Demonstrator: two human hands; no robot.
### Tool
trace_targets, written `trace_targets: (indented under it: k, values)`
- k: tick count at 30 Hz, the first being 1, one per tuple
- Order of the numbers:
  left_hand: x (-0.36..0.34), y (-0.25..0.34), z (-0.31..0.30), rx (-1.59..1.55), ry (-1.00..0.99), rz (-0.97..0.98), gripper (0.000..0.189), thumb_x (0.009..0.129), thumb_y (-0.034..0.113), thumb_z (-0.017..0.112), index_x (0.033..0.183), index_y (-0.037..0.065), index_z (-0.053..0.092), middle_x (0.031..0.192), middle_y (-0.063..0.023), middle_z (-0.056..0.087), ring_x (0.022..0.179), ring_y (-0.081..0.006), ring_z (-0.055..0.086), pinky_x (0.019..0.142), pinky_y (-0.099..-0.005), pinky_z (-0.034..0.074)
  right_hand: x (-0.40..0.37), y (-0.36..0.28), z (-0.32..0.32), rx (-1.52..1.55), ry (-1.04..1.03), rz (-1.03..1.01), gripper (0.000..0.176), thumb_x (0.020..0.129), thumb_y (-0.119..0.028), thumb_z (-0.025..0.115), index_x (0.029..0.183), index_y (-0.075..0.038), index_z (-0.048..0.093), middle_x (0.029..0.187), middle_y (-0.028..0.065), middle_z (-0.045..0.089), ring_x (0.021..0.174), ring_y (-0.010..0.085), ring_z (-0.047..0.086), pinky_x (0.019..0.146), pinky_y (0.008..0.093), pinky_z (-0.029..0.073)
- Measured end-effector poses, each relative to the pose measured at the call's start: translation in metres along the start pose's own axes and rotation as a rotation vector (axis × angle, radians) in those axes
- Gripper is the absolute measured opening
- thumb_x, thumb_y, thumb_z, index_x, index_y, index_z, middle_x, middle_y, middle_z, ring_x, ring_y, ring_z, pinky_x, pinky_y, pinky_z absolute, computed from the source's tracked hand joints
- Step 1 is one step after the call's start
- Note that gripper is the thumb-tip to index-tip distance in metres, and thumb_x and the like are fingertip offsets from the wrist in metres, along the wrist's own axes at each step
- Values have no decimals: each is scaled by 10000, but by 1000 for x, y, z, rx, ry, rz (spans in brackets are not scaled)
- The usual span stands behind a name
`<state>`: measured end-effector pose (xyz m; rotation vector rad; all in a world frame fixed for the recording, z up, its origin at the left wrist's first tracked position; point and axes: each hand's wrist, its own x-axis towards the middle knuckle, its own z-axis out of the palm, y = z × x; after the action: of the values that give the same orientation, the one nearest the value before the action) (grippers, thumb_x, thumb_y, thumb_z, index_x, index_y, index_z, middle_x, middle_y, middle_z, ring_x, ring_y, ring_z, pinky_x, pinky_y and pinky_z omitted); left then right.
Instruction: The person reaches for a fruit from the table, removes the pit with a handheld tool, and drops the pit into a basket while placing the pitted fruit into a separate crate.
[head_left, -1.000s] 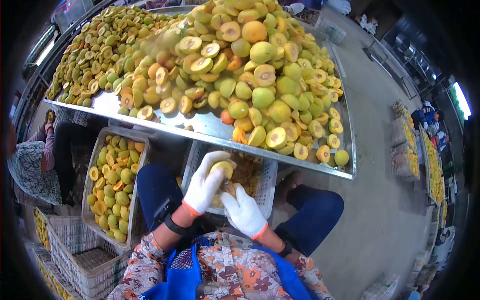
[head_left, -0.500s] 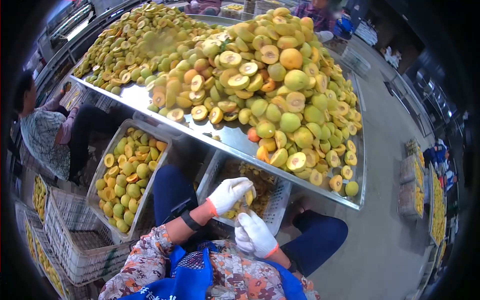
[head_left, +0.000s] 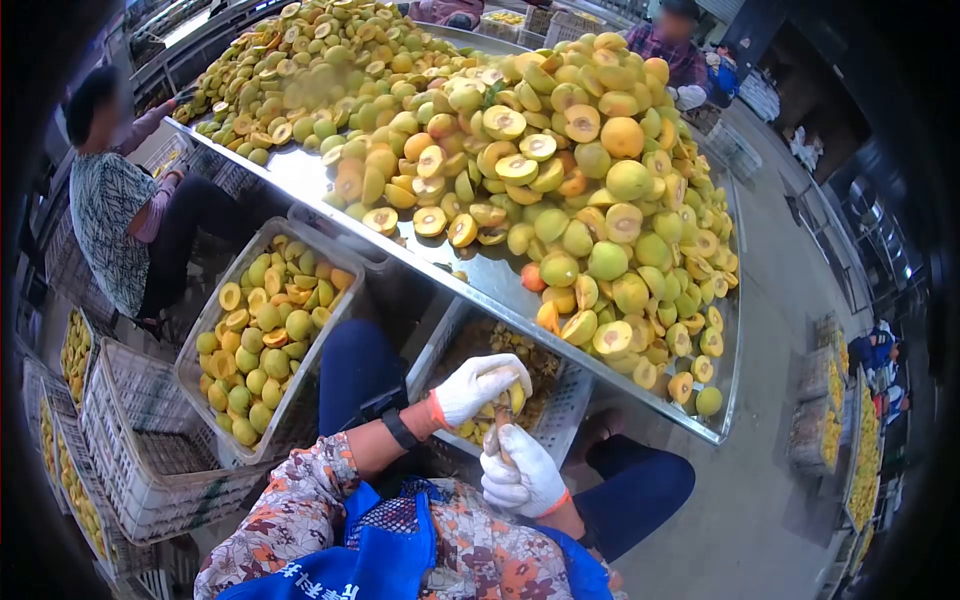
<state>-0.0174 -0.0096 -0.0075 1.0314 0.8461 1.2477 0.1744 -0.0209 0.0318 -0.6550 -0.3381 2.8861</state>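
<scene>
Head view, ref. check: state of L hand [head_left: 483, 388]?

Gloved, fingers closed on a cut fruit [head_left: 517, 397]. Pos. of fruit: in front of torso, over the crate [head_left: 575, 402], clear of the surface [head_left: 300, 172] w/ its fruit pile [head_left: 600, 180].

R hand [head_left: 523, 473]?

Gloved, closed around a narrow tan tool [head_left: 503, 432]; tool points up at the fruit. Exact type n/a: too small to tell. Contact of tip w/ flesh: can't tell, fingers cover it.

Failure modes, pls.

1. Tool slip. Probable cause: juice on glove or too much force; L fingers sit close to the tip, so risk = cut or poke through fabric.
2. Fruit drop. Cause: loose L grip; landing pt. prob. the crate below, among the scraps [head_left: 510, 345].
3. Roll-off. Cause: knock to the surface; most exposed unit = green fruit [head_left: 709, 401] nr. the corner.

Markings?

White characters [head_left: 320, 585] on the blue apron [head_left: 385, 555]. Partly legible: "科技" seems to read; remainder tilted, unclear. No other brand or label legible.
</scene>
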Motion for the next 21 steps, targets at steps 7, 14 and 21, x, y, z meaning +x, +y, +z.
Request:
trace_targets:
  k: [7,14,21]
  values:
    - [0,0,6,56,211,2,338,1046,294,460,998,32,668,880,-38,652,807,-117,617,745,-271,502,9,-1,6,-186,164,-55,258,1083,-390,440,1009,-173,556,551,-24,362,347,77,274,350,249,210]
    - [4,15,-5,-5,127,-68,372,1056,343,507,985,15,667,838,-43,673,752,-105,615,724,-275,503,14,-4,13,-32,27,-21,222,1084,-335,459,996,-145,531,572,-15,380,354,77,282,350,249,211]
    - [-5,-3,5,136,337,54,407,1067,347,432,977,41,684,863,-45,668,779,-102,616,729,-269,502,16,-2,0,-38,41,25,231,1071,-335,483,995,-123,532,557,-6,376,339,97,285,337,265,235]
